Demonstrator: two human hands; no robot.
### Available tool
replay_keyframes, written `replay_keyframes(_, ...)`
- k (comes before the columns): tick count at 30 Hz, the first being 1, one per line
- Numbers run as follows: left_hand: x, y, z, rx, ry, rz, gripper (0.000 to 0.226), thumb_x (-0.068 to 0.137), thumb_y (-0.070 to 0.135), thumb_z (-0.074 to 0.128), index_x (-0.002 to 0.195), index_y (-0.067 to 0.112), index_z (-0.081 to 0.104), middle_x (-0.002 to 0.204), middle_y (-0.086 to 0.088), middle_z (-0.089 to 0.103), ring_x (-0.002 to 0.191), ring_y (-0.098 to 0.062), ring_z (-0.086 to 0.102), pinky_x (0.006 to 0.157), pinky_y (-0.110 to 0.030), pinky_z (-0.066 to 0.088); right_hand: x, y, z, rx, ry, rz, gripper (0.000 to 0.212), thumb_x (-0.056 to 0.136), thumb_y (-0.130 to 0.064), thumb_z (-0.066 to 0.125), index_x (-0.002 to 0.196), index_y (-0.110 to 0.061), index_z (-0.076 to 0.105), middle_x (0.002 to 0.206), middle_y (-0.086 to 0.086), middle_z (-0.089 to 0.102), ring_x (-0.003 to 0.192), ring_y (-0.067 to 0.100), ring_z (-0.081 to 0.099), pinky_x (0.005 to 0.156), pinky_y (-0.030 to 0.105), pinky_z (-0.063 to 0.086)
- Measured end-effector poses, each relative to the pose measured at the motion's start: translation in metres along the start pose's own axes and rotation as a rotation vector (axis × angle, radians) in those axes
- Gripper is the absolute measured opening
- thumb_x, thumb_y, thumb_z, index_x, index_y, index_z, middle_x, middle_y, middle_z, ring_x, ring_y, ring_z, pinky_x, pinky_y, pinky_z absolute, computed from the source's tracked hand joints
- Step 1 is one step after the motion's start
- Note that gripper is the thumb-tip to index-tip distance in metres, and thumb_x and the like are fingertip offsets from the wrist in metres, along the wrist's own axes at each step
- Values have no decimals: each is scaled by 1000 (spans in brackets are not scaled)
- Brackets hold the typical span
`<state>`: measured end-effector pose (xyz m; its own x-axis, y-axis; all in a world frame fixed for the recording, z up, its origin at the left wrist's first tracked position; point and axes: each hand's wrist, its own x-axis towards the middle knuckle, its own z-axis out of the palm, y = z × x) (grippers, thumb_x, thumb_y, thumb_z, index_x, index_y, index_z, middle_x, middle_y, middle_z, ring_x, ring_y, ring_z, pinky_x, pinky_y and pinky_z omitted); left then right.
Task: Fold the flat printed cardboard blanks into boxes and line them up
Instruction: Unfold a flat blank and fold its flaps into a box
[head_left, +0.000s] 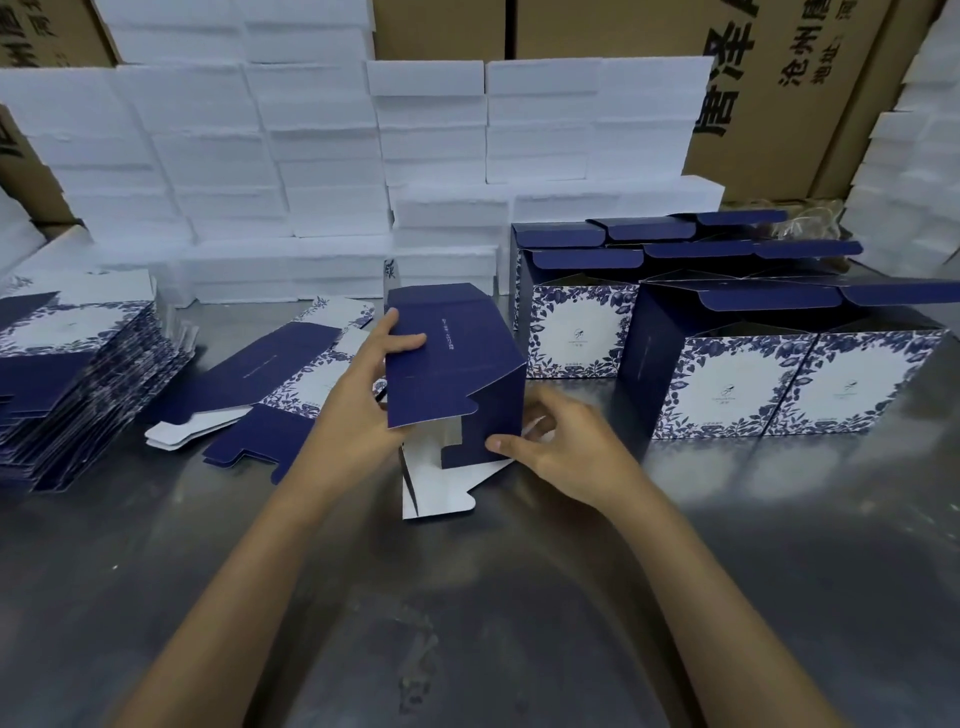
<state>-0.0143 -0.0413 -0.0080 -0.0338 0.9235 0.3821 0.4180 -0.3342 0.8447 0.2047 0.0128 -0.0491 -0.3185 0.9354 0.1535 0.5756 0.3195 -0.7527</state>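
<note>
Left hand (358, 410) and right hand (566, 447) both grip a half-folded navy cardboard box (457, 374) over the dull metal table (467, 623).

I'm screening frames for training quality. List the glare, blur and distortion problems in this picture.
Head view: wide-angle bending bows the white foam blocks and both forearms outward; soft overhead glare smears across the metal table; the flat blank stack at the left edge is blurred; the small print on the half-folded box, held by left hand and right hand, is unreadable.
</note>
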Motion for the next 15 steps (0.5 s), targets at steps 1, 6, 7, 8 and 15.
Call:
replay_keyframes(1, 0, -1, -1, 5, 15, -4, 66, 75, 11, 81, 135, 21, 54, 162, 14, 23, 131, 2, 48, 89, -10, 48, 0, 1, -2, -70, -6, 6, 36, 78, -51, 81, 96, -25, 66, 89, -10, 68, 81, 10, 63, 77, 35, 55)
replay_keyframes(6, -1, 0, 1, 12, 8, 0, 63, 79, 5, 78, 136, 16, 53, 161, 9, 27, 135, -10, 47, 100, -22, 49, 1, 7, -2, -178, -87, -15, 37, 85, -47, 76, 72, -17, 58, 68, -5, 61, 66, 15, 54, 67, 37, 48)
replay_keyframes(7, -1, 0, 1, 16, 5, 4, 63, 80, 5, 78, 136, 16, 52, 161, 9, 27, 136, -10, 46, 101, -21, 48, 2, 8, -1, -170, -94, -27, 36, 87, -44, 75, 71, -16, 57, 66, -4, 59, 65, 15, 52, 66, 36, 46)
replay_keyframes(8, -1, 0, 0, 24, 1, 8, 63, 80, 4, 77, 136, 15, 52, 161, 8, 27, 137, -10, 45, 101, -18, 46, 3, 9, 0, -155, -94, -39, 36, 89, -41, 74, 70, -15, 56, 65, -3, 57, 64, 15, 50, 64, 35, 43)
replay_keyframes(15, 0, 0, -5, 96, -81, 27, 65, 82, -8, 70, 140, 12, 47, 163, 5, 21, 115, 36, 31, 89, 5, 30, 6, 8, 3, -128, -77, -56, 37, 91, -34, 73, 68, -12, 55, 63, 0, 54, 59, 14, 46, 58, 31, 37)
